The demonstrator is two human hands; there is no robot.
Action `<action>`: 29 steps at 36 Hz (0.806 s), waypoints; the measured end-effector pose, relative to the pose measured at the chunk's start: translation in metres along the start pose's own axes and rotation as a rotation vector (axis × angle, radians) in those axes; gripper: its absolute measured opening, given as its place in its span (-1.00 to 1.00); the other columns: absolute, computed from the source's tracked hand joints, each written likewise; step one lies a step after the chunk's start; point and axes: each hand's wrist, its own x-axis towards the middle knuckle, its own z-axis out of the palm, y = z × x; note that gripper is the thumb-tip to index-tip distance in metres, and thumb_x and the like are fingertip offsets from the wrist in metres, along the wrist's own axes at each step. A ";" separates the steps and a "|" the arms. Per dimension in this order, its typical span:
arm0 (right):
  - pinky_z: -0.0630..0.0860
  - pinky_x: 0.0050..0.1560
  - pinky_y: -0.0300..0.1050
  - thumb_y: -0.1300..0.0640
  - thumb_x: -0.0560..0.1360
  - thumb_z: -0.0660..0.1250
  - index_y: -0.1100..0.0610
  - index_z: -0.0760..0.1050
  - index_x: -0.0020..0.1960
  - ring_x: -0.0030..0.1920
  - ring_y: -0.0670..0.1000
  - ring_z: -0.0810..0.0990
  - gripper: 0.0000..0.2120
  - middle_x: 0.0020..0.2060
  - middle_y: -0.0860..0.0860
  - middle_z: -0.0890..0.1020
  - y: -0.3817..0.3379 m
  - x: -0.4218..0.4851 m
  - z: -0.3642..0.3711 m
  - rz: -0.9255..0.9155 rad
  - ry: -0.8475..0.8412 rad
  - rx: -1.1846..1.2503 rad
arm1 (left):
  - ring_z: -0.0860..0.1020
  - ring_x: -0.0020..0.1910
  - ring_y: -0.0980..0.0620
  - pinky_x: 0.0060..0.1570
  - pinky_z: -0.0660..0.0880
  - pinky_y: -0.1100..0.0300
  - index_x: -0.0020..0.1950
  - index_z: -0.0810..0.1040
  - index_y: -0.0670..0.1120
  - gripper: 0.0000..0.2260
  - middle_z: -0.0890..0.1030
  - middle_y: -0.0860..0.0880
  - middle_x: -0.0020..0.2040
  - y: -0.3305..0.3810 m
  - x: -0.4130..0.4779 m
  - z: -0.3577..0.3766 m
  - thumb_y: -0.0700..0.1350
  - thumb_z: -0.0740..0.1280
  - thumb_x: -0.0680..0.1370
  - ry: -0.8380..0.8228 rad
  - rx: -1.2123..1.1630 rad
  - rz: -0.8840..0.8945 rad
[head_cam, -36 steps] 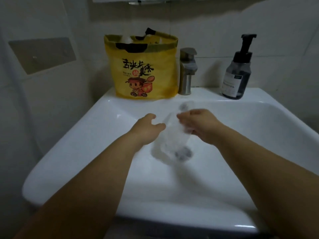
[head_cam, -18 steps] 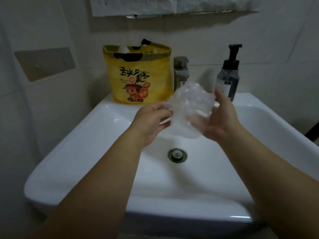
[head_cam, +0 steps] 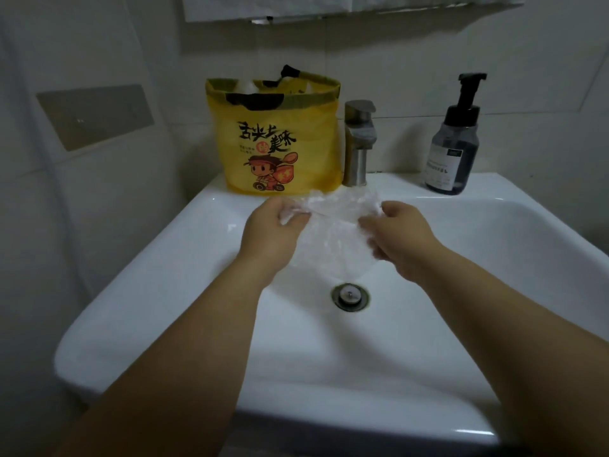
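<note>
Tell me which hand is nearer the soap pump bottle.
Right. The right hand is left of the soap pump bottle, over the basin; the left hand is farther left, before the yellow bag.

A yellow printed bag stands upper centre on the white sink ledge. A steel tap is just right of it, a soap bottle farther right, and the drain at centre.

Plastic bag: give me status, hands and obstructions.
Upper edge of plastic bag gripped by left hand and right hand. Bag hangs spread between them over the sink, above the drain. Nothing blocks it; faucet behind.
</note>
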 end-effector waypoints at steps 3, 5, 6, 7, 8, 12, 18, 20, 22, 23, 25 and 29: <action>0.50 -0.33 -0.15 0.23 0.55 0.23 0.12 0.46 0.20 -0.22 0.01 0.47 -0.76 -0.11 0.06 0.49 0.012 0.011 -0.008 0.065 0.088 -0.160 | 0.53 -0.08 0.04 -0.11 0.44 0.23 -0.10 0.51 0.06 -0.87 0.59 0.03 -0.08 -0.001 0.002 -0.001 -0.16 0.33 0.58 0.005 -0.084 -0.047; 0.60 -0.14 -0.02 0.23 0.56 0.21 0.07 0.36 0.37 -0.11 0.06 0.50 -0.62 -0.01 0.05 0.44 0.018 0.014 -0.010 0.075 0.120 -0.273 | 0.55 -0.06 0.02 -0.01 0.47 0.13 -0.10 0.50 0.07 -0.84 0.59 0.03 -0.08 0.000 0.002 0.001 -0.19 0.28 0.60 0.010 -0.099 -0.058; 0.61 -0.03 0.05 0.24 0.57 0.20 0.07 0.35 0.38 -0.08 0.09 0.51 -0.61 0.00 0.04 0.43 0.018 0.014 -0.010 0.054 0.138 -0.323 | 0.56 -0.08 0.04 0.02 0.48 0.13 -0.09 0.50 0.06 -0.84 0.60 0.03 -0.08 0.001 0.001 0.001 -0.20 0.26 0.61 0.002 -0.114 -0.057; 0.60 0.02 0.09 0.25 0.57 0.17 0.07 0.38 0.36 -0.05 0.12 0.53 -0.63 -0.02 0.03 0.43 0.017 0.014 -0.010 0.019 0.151 -0.346 | 0.56 -0.10 0.09 0.00 0.48 0.19 -0.07 0.50 0.05 -0.84 0.60 0.04 -0.08 0.003 0.000 0.001 -0.21 0.26 0.61 -0.018 -0.136 -0.060; 0.59 0.03 0.11 0.27 0.57 0.14 0.07 0.41 0.31 -0.05 0.13 0.53 -0.66 -0.05 0.02 0.44 0.016 0.013 -0.010 -0.022 0.162 -0.349 | 0.56 -0.13 0.13 -0.04 0.47 0.25 -0.05 0.49 0.03 -0.86 0.60 0.04 -0.08 0.006 -0.002 0.001 -0.22 0.28 0.59 -0.054 -0.142 -0.063; 0.54 -0.21 -0.07 0.34 0.56 0.07 0.05 0.48 0.04 -0.24 0.02 0.51 -0.71 -0.17 0.00 0.53 0.009 0.007 -0.005 -0.172 0.104 -0.258 | 0.58 0.02 0.07 0.05 0.51 0.17 0.07 0.51 0.07 -0.73 0.60 0.04 0.07 0.012 -0.009 -0.003 -0.13 0.47 0.43 -0.346 -0.129 -0.147; 0.55 0.04 0.06 0.37 0.46 0.20 0.16 0.50 0.03 -0.01 0.20 0.58 -0.78 0.00 0.20 0.57 -0.009 -0.005 -0.002 0.012 -0.296 0.253 | 0.62 -0.09 0.00 -0.06 0.55 0.11 0.04 0.62 0.01 -0.87 0.66 0.00 -0.04 0.012 -0.016 0.003 -0.07 0.44 0.50 -0.387 0.014 -0.110; 0.48 0.07 0.05 0.24 0.47 0.23 0.22 0.50 0.07 -0.03 0.19 0.53 -0.80 0.00 0.21 0.53 -0.011 -0.006 -0.003 0.069 -0.468 0.396 | 0.55 -0.19 0.01 -0.14 0.47 0.14 -0.03 0.63 -0.04 -0.94 0.63 -0.01 -0.15 0.011 -0.015 0.002 -0.10 0.42 0.52 -0.344 0.007 -0.094; 0.53 -0.01 0.01 0.19 0.51 0.30 0.23 0.50 0.13 -0.07 0.14 0.57 -0.78 -0.03 0.18 0.56 -0.011 -0.006 -0.003 0.066 -0.439 0.398 | 0.55 -0.17 0.02 -0.09 0.49 0.13 -0.07 0.61 0.00 -0.96 0.62 0.00 -0.15 0.011 -0.014 0.001 -0.13 0.42 0.52 -0.324 -0.010 -0.085; 0.57 -0.06 -0.01 0.22 0.52 0.32 0.23 0.50 0.14 -0.11 0.11 0.60 -0.80 -0.05 0.16 0.59 -0.010 -0.006 -0.003 0.046 -0.369 0.357 | 0.57 -0.14 0.01 -0.05 0.51 0.11 -0.09 0.60 0.02 -0.93 0.63 0.00 -0.13 0.011 -0.014 0.001 -0.15 0.43 0.51 -0.319 -0.023 -0.081; 0.60 -0.08 -0.01 0.31 0.48 0.37 0.21 0.52 0.08 -0.16 0.08 0.60 -0.82 -0.10 0.14 0.59 -0.009 -0.005 -0.004 0.002 -0.258 0.243 | 0.57 -0.10 0.00 0.00 0.53 0.09 -0.12 0.57 0.03 -0.88 0.62 0.01 -0.11 0.012 -0.014 0.002 -0.18 0.44 0.49 -0.316 -0.047 -0.064; 0.57 -0.22 -0.12 0.39 0.48 0.30 0.09 0.47 -0.05 -0.20 0.04 0.55 -0.79 -0.14 0.05 0.53 -0.001 0.003 -0.009 -0.068 0.032 -0.281 | 0.54 -0.17 0.07 -0.11 0.52 0.25 -0.12 0.55 0.04 -0.81 0.58 0.02 -0.10 0.014 -0.015 -0.002 -0.25 0.43 0.49 -0.311 -0.073 -0.028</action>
